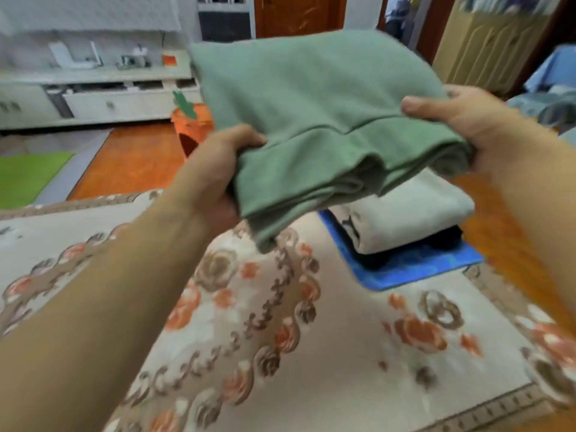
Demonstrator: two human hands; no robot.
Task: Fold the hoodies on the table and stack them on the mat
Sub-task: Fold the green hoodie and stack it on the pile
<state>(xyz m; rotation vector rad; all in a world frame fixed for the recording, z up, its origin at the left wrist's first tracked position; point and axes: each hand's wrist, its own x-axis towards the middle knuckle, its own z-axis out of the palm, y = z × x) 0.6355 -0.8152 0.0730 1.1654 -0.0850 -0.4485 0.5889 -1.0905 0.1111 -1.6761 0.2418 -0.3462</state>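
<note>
A folded green hoodie [314,120] is held up in the centre of the frame, gripped at its near edge by both hands. The left hand [218,169] is clamped on the lower left corner, the right hand [461,120] on the right corner, thumbs on top. The hoodie's long edge runs left to right between the hands. Just below and behind it, at centre right, a blue mat [414,269] is seen on the flowered tablecloth [280,338], already bearing a pale folded hoodie [411,219] over a dark one [374,260]. The stack lies nearer the right hand, with nothing seen between the held hoodie and the stack. An orange carrot-shaped bin [193,126] stands on the floor behind, at upper left of centre
</note>
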